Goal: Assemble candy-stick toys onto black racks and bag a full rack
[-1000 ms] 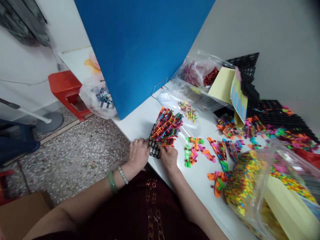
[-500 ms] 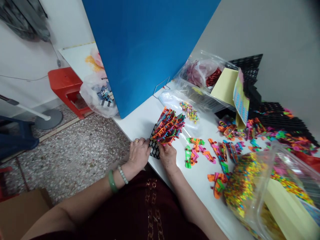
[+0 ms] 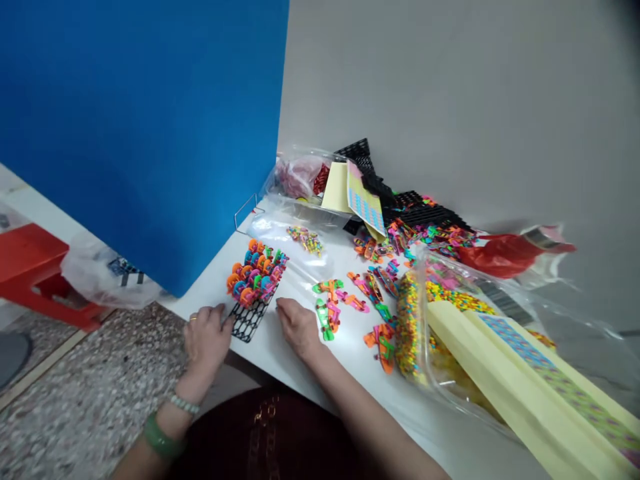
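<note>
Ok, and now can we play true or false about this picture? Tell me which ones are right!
1. A smooth green bangle is on the person's left arm. True.
2. The right hand is holding the black plastic grid. False: it rests on the white table, apart from the grid.
3. Bright orange, teal and pink plastic toy pieces stand on the grid. True.
4. The red plastic stool stands on the table. False: it is off the table, beside it.
</note>
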`<control>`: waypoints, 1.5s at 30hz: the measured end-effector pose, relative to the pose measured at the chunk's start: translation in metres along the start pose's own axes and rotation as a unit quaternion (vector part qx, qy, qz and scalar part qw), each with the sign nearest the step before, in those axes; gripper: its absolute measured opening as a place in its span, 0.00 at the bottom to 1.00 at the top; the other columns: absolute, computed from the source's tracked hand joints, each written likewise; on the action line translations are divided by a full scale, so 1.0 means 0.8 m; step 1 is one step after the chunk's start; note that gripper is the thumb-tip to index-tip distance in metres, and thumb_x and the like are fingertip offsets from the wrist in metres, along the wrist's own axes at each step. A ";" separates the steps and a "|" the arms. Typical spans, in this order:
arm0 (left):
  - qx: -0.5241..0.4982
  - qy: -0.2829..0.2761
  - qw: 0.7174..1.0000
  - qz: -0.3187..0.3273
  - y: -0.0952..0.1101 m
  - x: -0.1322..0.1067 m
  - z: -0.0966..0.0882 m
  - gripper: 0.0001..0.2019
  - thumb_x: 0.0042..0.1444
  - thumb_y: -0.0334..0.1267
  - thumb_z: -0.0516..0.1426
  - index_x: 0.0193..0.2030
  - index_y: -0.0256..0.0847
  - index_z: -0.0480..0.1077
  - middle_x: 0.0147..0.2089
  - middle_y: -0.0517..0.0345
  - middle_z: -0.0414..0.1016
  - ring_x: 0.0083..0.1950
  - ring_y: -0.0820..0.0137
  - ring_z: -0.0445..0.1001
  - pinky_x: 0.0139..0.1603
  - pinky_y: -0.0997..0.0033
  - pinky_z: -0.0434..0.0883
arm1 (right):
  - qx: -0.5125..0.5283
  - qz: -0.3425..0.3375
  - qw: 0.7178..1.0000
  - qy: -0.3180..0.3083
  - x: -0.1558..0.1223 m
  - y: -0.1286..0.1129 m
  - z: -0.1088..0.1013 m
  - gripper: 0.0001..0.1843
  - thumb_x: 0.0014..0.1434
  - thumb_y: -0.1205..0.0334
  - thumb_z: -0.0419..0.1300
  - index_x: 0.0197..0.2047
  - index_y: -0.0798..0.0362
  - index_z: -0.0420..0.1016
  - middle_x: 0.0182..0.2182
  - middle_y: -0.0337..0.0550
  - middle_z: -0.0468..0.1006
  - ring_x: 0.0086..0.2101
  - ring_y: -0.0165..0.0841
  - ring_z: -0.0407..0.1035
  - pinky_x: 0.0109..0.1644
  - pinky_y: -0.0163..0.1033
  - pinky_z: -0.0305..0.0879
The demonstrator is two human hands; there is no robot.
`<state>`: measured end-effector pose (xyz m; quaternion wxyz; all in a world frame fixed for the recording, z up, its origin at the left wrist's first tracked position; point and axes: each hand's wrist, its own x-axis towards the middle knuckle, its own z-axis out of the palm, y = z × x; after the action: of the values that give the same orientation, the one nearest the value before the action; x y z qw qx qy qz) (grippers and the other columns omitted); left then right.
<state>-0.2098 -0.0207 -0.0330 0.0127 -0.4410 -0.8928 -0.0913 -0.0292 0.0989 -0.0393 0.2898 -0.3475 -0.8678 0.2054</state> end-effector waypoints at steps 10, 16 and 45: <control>-0.210 0.096 0.958 0.167 0.033 -0.037 -0.004 0.10 0.64 0.40 0.52 0.38 0.42 0.73 0.40 0.52 0.75 0.43 0.65 0.73 0.47 0.64 0.68 | -0.200 0.294 0.935 0.002 0.150 0.106 -0.052 0.17 0.65 0.65 0.49 0.50 0.56 0.75 0.48 0.54 0.76 0.48 0.39 0.68 0.48 0.40 0.62; -0.288 -0.130 0.920 0.233 0.085 -0.044 -0.002 0.11 0.63 0.33 0.50 0.34 0.45 0.72 0.38 0.58 0.73 0.41 0.70 0.74 0.44 0.72 0.70 | -0.206 0.325 0.922 -0.039 0.166 0.114 -0.055 0.16 0.59 0.73 0.50 0.45 0.60 0.77 0.42 0.59 0.77 0.42 0.40 0.72 0.41 0.39 0.61; -0.239 -0.179 0.952 0.070 0.190 -0.019 0.004 0.06 0.57 0.40 0.58 0.34 0.41 0.67 0.35 0.60 0.73 0.38 0.70 0.70 0.38 0.72 0.62 | 0.386 0.383 0.836 0.079 -0.075 0.072 -0.092 0.13 0.50 0.53 0.58 0.38 0.50 0.71 0.29 0.37 0.76 0.32 0.33 0.69 0.39 0.37 0.64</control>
<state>-0.0799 0.0581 -0.0144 -0.2469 -0.5017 -0.7993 -0.2200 0.0821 0.1056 -0.0380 0.3664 -0.5268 -0.4899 0.5901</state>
